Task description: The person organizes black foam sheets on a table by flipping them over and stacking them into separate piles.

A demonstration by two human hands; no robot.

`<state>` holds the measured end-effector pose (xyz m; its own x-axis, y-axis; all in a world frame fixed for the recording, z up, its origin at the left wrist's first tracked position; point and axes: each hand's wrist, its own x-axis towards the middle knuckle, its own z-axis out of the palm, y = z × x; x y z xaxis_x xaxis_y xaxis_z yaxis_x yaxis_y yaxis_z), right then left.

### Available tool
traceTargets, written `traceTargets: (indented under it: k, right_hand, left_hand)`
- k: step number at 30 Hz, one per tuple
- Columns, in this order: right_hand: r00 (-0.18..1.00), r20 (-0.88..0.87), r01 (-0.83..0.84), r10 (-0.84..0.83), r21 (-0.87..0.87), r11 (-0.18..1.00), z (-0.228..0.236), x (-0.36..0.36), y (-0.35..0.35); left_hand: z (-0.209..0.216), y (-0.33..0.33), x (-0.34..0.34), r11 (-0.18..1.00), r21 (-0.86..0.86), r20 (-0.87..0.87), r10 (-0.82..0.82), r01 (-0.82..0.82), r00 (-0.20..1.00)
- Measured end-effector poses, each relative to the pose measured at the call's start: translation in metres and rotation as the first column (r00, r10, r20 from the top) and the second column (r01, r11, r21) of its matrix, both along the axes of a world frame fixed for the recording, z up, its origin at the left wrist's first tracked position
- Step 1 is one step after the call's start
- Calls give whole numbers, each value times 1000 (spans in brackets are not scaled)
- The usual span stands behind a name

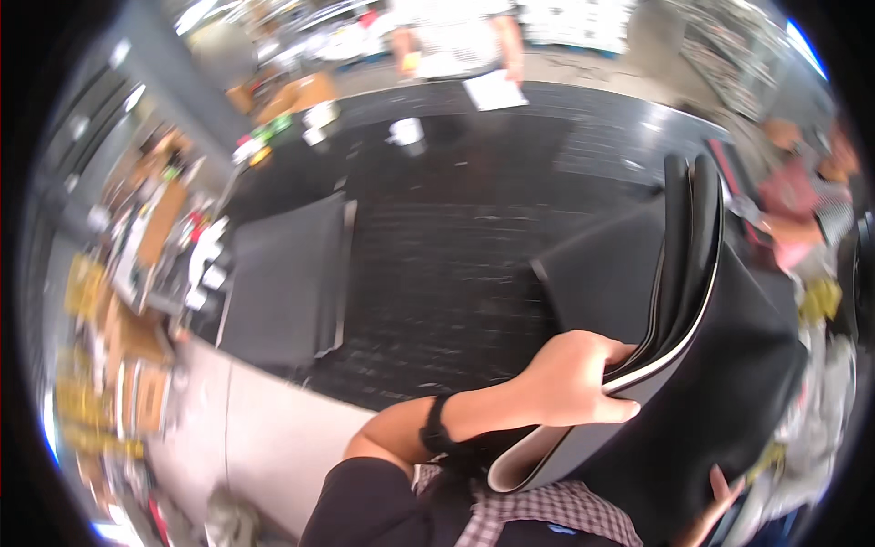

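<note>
A big black leather-like sheet [743,365] with a pale underside is bent into thick folds on the right, close to my body. My left hand [583,378] is closed on its folded edge, thumb on the pale side and fingers tucked into the layers. Lower down, my right hand [722,504] grips the sheet near its bottom right side; part of that hand is hidden. Under the folds, a flat dark sheet [606,269] lies on the black table [437,246].
A stack of dark sheets [287,278] lies on the table's left. Across the table a person [451,41] stands by a white paper [495,91]; another person's arm [793,228] reaches in at right. Cardboard boxes [141,392] stand left. A white cup-like item [406,131] sits far off.
</note>
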<state>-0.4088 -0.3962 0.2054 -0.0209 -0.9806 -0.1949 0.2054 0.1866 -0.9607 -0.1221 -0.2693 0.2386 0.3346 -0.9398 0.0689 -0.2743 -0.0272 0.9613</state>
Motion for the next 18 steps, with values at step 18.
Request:
traceTargets:
  k: [18]
  right_hand:
    - [531,-158,-846,832,-143,513,-26,239,188]
  left_hand:
    - [-3,429,118,608,197,-273,788,-769,552]
